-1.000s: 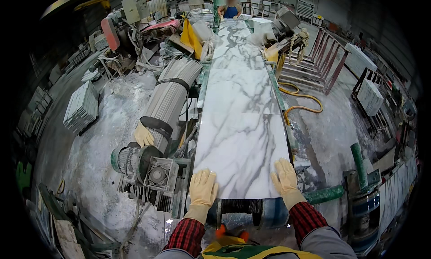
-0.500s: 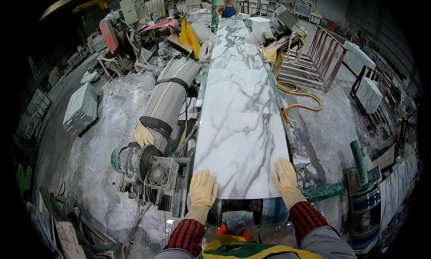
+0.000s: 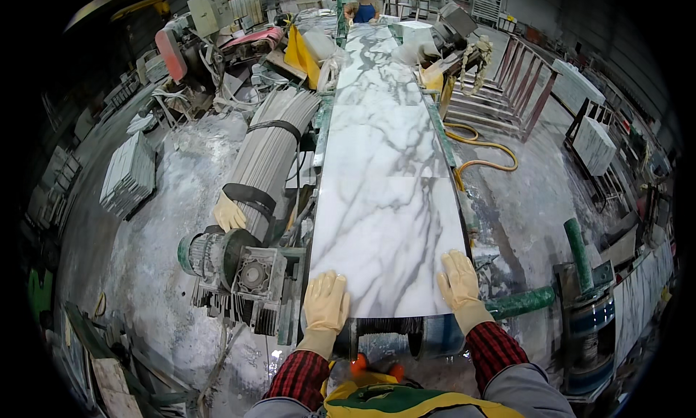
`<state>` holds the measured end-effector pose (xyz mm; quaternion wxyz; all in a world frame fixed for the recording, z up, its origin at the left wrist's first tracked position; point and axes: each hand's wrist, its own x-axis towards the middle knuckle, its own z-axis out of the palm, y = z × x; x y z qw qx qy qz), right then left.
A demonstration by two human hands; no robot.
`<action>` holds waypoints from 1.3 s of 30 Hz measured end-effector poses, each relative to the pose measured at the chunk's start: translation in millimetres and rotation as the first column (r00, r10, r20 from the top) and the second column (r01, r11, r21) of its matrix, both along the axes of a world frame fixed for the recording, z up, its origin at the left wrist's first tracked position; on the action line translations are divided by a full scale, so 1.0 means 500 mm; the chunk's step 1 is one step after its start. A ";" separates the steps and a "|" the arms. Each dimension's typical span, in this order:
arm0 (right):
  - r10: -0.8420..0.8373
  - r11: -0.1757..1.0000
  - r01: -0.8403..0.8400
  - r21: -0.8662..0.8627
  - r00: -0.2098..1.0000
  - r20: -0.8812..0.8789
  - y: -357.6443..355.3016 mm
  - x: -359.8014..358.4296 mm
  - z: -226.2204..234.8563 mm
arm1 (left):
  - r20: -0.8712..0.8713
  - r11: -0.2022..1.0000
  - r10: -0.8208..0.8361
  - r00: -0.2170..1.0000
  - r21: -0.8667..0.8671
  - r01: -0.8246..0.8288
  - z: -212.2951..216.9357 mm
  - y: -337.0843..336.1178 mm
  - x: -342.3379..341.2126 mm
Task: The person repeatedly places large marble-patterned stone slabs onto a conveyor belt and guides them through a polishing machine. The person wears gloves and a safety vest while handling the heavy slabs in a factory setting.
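Observation:
A polished white marble slab (image 3: 388, 251) with grey veins lies flat on a conveyor, its near end over a roller (image 3: 444, 334). On its near left corner rests my left hand (image 3: 326, 305) in a cream rubber glove, fingers stretched out and pressed together. My right hand (image 3: 459, 284), gloved alike, lies flat along the near right edge, fingers pointing away from me. Neither hand is wrapped round the slab. Beyond it, more veined slabs (image 3: 380, 139) continue in line toward the far end, where a person in a blue apron (image 3: 362, 12) stands.
Left of the conveyor are a motor (image 3: 210, 255), a strapped bundle of grey strips (image 3: 264, 146) and a loose glove (image 3: 229, 213). A green bar (image 3: 520, 303) sticks out at right, with a yellow hose (image 3: 493, 163) and a metal rack (image 3: 507, 92) farther off. Stacked slabs (image 3: 129, 173) stand left.
The whole view has shifted slightly, so everything sits a little higher in it. Both hands keep the same places on the slab.

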<state>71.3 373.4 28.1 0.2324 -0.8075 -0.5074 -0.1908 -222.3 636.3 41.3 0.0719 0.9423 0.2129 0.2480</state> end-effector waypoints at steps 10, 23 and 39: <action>-0.031 0.999 0.028 -0.043 0.997 -0.075 -0.009 -0.011 0.005 | 0.007 1.000 -0.006 1.000 0.017 0.005 -0.006 -0.011 -0.012; -0.016 1.000 0.017 0.026 0.999 -0.045 -0.018 -0.018 -0.009 | -0.198 0.995 0.004 0.980 0.100 0.016 -0.016 -0.008 -0.027; 0.003 0.998 0.001 0.055 0.998 -0.067 -0.032 -0.042 0.008 | -0.314 0.999 -0.019 0.949 0.038 0.033 -0.015 0.054 0.020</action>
